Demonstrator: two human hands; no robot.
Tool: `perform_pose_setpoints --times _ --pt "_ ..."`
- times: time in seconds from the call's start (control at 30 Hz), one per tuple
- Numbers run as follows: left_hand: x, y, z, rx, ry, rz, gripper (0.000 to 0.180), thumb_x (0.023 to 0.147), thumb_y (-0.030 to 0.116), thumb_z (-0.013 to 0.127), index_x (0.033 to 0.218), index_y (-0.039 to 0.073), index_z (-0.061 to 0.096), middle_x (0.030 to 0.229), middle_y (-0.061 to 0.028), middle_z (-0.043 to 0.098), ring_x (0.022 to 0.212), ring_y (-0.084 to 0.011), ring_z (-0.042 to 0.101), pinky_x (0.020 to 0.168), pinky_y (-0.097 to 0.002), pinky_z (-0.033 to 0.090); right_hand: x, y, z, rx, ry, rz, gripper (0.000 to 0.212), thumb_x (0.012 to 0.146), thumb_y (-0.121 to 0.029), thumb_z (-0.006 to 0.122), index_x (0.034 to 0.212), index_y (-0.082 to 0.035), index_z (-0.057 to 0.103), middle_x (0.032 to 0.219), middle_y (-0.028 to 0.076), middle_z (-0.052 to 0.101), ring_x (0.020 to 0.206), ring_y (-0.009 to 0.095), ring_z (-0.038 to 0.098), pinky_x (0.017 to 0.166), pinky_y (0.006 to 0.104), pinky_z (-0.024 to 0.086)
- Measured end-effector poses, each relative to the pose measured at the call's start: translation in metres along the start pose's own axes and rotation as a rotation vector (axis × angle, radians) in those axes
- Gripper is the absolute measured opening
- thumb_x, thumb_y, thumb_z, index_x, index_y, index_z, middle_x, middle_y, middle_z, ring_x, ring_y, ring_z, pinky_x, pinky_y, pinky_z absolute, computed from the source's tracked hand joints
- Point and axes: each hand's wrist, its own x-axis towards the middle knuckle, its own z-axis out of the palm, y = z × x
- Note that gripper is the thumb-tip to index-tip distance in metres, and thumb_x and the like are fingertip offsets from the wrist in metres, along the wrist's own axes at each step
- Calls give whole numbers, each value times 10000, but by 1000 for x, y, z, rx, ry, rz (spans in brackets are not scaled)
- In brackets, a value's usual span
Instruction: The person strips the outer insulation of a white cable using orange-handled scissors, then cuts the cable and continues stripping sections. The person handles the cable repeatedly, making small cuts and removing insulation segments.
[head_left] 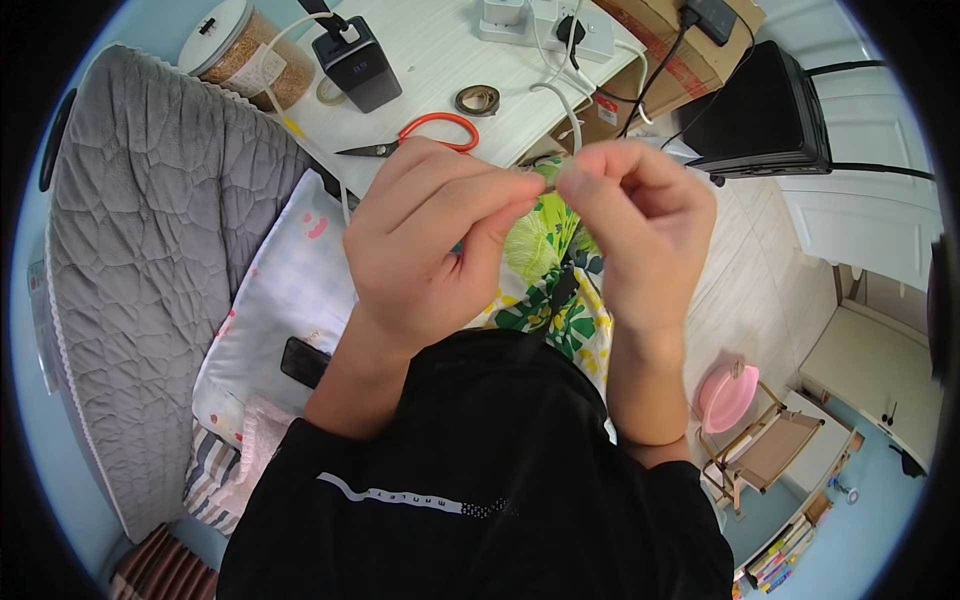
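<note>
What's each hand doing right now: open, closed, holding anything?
Left hand: closed in a pinch; anything held is too small to tell.
Right hand: also closed in a pinch; what it holds, if anything, can't be told.

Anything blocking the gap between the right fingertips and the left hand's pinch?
Nothing visible. The right hand and left hand nearly meet at the fingertips, with what looks like a tiny thin piece there, too small to identify. The scissors lie beyond the left hand, outside that gap.

Bright light, edges bowed by fisheye
</note>
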Motion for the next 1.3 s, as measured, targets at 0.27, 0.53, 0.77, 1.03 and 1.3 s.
perform_pose_setpoints --times 0.27,0.53,0.77,1.03,1.3 --pt "5 -6 -5 -2 -52 159 301 571 -93 713 842 38 707 749 -57 628 634 -215 544 531 -294 426 59 -26 -15 -488 -622 155 115 691 -79 680 710 32 659 605 -14 573 558 33 487 503 200 357" --pt "0 -6 -3 -61 -12 49 225 667 -52 738 870 40 700 878 -63 683 712 -202 590 607 -266 458 90 -25 -7 -477 -1021 292 120 651 -87 691 688 21 653 580 -20 557 530 32 472 485 200 325" --pt "-2 -9 -1 -94 22 -64 164 734 -59 717 876 16 685 880 -84 697 732 -211 615 645 -274 476 93 -25 -6 -616 -921 199 192 655 -87 683 564 -40 521 542 -41 484 494 26 419 455 215 292" --pt "-6 -9 2 -133 67 -184 145 776 -63 691 899 13 675 834 -71 685 724 -210 626 664 -277 487 90 -17 -6 -579 -607 147 184 717 -126 724 741 -37 565 602 -45 498 500 24 428 451 202 308" --pt "-8 -3 3 -307 119 -416 83 847 -39 656 926 -16 664 850 -78 673 727 -138 619 650 -239 485 20 22 -4 7 66 -175 113 849 -100 664 862 6 626 681 -47 532 609 18 446 545 174 360"
